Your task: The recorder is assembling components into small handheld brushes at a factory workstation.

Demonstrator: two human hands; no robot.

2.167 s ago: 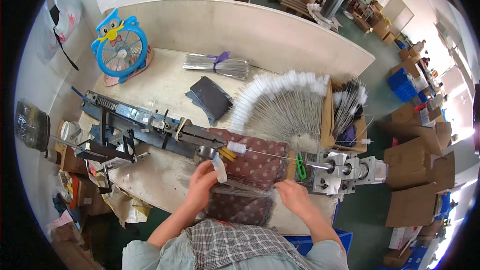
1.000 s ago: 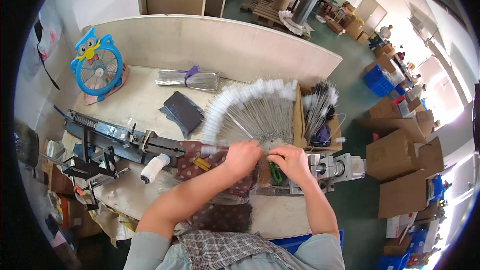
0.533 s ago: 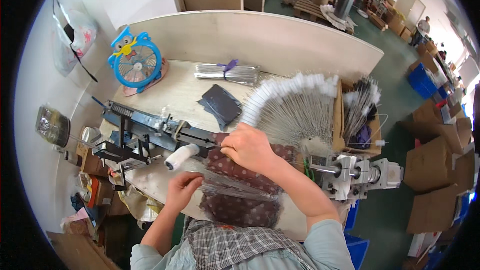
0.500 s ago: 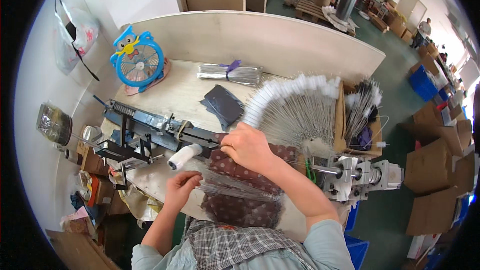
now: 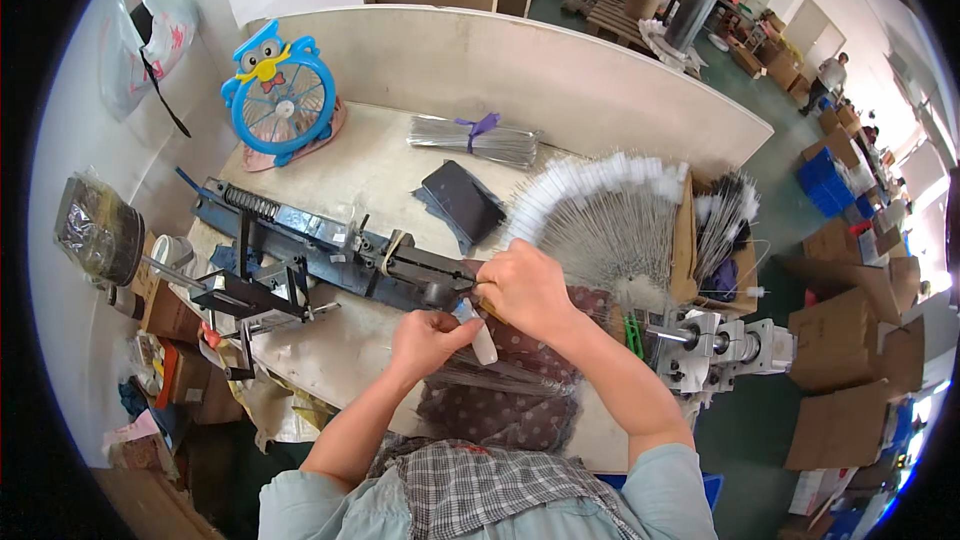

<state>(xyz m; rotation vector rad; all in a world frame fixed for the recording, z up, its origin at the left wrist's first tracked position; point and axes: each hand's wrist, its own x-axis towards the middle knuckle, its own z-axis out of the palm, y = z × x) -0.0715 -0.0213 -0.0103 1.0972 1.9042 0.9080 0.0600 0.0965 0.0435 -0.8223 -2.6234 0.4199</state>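
My left hand (image 5: 428, 345) has its fingers closed at a lever's white-wrapped handle (image 5: 484, 342), which points toward me from the right end of a long black metal bench tool (image 5: 380, 260). At that same end my right hand (image 5: 522, 288) is pinched shut; what lies between its fingertips is hidden. Below the hands, a loose sheaf of thin metal wires (image 5: 500, 376) rests on a brown dotted cloth (image 5: 500, 415). Right of my right hand, many thin brushes with white bristle tips (image 5: 600, 210) are fanned out on the table.
A blue owl-shaped fan (image 5: 284, 108) stands at the back left. Dark sheets (image 5: 462, 202) and a tied wire bundle (image 5: 480, 137) lie behind the tool. A cardboard box (image 5: 684, 240) of brushes and a motorised spindle (image 5: 725, 345) stand at right. A black bracket (image 5: 255, 292) is at left.
The white-wrapped handle has swung from left to right, toward my right hand. My left hand has moved up and right to it from beside the wires. My right hand stays at the tool's end.
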